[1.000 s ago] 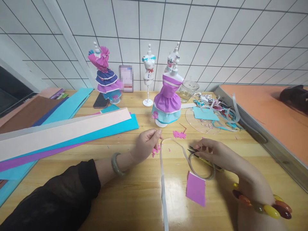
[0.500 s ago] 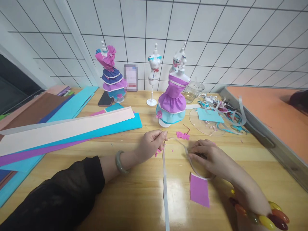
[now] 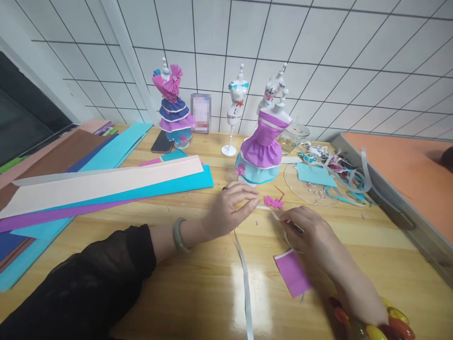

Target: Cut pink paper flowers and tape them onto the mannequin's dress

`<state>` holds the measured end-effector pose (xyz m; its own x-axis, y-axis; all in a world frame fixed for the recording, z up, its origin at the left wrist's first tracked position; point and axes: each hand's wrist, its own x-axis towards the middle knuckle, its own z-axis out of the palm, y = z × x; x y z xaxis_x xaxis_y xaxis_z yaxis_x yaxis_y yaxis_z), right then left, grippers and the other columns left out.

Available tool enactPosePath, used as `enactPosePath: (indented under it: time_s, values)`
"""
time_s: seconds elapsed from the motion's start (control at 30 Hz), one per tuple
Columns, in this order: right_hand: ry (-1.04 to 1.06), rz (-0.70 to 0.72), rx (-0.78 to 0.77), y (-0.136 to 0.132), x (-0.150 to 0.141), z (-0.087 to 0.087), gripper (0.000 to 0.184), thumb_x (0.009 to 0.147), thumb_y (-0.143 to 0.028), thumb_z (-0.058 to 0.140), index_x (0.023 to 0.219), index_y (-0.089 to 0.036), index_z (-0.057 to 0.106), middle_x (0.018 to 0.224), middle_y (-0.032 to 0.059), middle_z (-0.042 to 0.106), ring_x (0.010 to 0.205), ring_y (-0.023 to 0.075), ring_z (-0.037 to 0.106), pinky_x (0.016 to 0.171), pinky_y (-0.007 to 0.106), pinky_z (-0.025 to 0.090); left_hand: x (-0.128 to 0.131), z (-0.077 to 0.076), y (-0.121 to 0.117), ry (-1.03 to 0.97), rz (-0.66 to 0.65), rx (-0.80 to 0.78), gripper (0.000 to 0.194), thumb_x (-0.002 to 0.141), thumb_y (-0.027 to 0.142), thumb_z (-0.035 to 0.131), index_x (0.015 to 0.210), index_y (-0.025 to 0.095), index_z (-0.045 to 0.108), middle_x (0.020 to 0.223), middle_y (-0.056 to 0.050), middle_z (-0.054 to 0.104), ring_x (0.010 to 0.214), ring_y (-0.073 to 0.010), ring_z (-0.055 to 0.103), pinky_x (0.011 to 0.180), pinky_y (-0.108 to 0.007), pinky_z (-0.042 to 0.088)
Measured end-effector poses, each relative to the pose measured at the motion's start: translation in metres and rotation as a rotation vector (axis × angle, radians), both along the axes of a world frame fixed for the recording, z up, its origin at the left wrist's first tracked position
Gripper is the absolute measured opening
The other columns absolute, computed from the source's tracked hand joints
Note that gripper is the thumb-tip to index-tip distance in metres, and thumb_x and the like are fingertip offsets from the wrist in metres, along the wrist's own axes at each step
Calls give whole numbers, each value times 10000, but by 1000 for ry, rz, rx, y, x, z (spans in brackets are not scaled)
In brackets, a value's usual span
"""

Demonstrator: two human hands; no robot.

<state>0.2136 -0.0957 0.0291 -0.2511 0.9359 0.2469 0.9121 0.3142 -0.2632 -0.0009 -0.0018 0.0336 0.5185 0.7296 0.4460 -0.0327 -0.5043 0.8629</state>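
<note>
The left hand point(image 3: 231, 209) pinches a narrow white ribbon point(image 3: 247, 283); the right hand point(image 3: 307, 230), at its three o'clock, grips it too. Between them it spans briefly, one length trailing towards six o'clock across the wooden bench point(image 3: 191, 293).

Narrow whitish strip point(image 3: 247, 283), limp, gently curved, partly along wooden table point(image 3: 191, 293)

Room btwn L sleeve point(image 3: 116, 264) & pale ribbon point(image 3: 247, 288), w/ purple-dressed mannequin point(image 3: 262, 151) in way at back
</note>
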Motion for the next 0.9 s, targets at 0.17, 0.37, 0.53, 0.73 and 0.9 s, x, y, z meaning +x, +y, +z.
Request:
enactPosePath:
  time_s: [0.17, 0.37, 0.53, 0.73, 0.9]
  values:
    - [24, 5, 59, -2, -8, 5, 146, 880, -170, 449, 904, -201, 590, 875, 94, 651, 795, 222, 582, 687, 362, 450, 3, -6, -4, 86, -203, -368, 326, 860, 410, 450, 938, 193, 680, 902, -67, 675, 809, -162, 605, 729, -272, 460]
    - [109, -149, 145, -1, -9, 3, 114, 862, -200, 482, 890, -184, 591, 831, 84, 644, 761, 206, 579, 681, 334, 458, 5, -18, -2, 200, -268, -589, 358, 775, 498, 540, 734, 159, 647, 660, -29, 603, 552, -92, 504, 491, -201, 387]
    - [242, -337, 141, 0, -12, -2, 156, 848, -309, 524, 845, -190, 624, 726, 43, 646, 620, 167, 569, 580, 285, 439, 4, -18, -2, 292, -398, -621, 385, 768, 485, 558, 921, 141, 639, 698, -18, 591, 591, -78, 504, 477, -173, 369]
    - [349, -417, 26, 1, -17, -6, 193, 819, -347, 548, 829, -192, 663, 766, 43, 681, 645, 168, 576, 593, 281, 432, -1, -8, -3, 415, -525, -691, 414, 793, 500, 520, 1055, 190, 602, 633, 29, 528, 499, -57, 425, 409, -156, 313]
    - [657, -496, -216, 2, -22, -12, 324, 799, -439, 572, 920, -158, 680, 712, 48, 677, 561, 156, 571, 485, 262, 411, 0, 1, -2, 352, -519, -698, 335, 830, 415, 522, 1000, 142, 615, 571, 42, 486, 492, -38, 395, 466, -161, 312]
